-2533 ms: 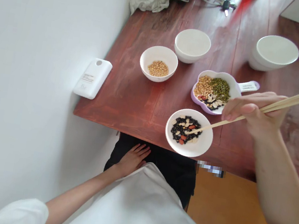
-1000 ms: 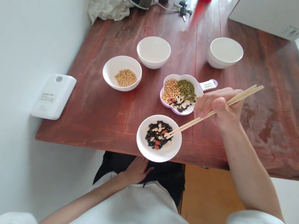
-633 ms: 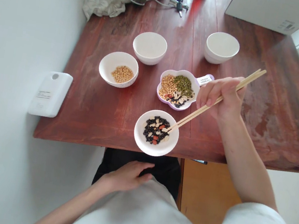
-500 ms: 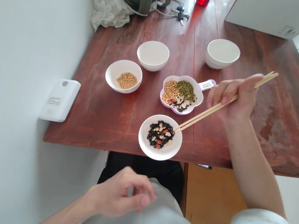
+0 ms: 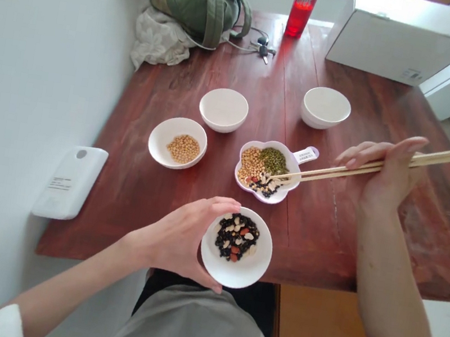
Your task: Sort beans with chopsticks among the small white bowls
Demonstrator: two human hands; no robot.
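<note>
Since the earlier frame our left hand had come up from the lap and cupped the near white dish of black beans, peanuts and red bits, thumb on its far rim and fingers under the near edge. Our right hand was clenched around the chopsticks, whose tips had left that dish and now rested in the purple flower-shaped dish, among the pale pieces beside the green and yellow beans.

We judged the near dish to be the weak point: it overhung the front edge of the bench (part of its rim sat past the wood), so a tug or tilt from the left hand could have tipped it into the lap. The chopsticks were gripped far back and reached a long way, so a small, smooth bean could have slipped from the tips and rolled across the bench. A push from them could also have slid the light purple dish by its handle.

Behind stood a bowl of soybeans and two empty bowls.
</note>
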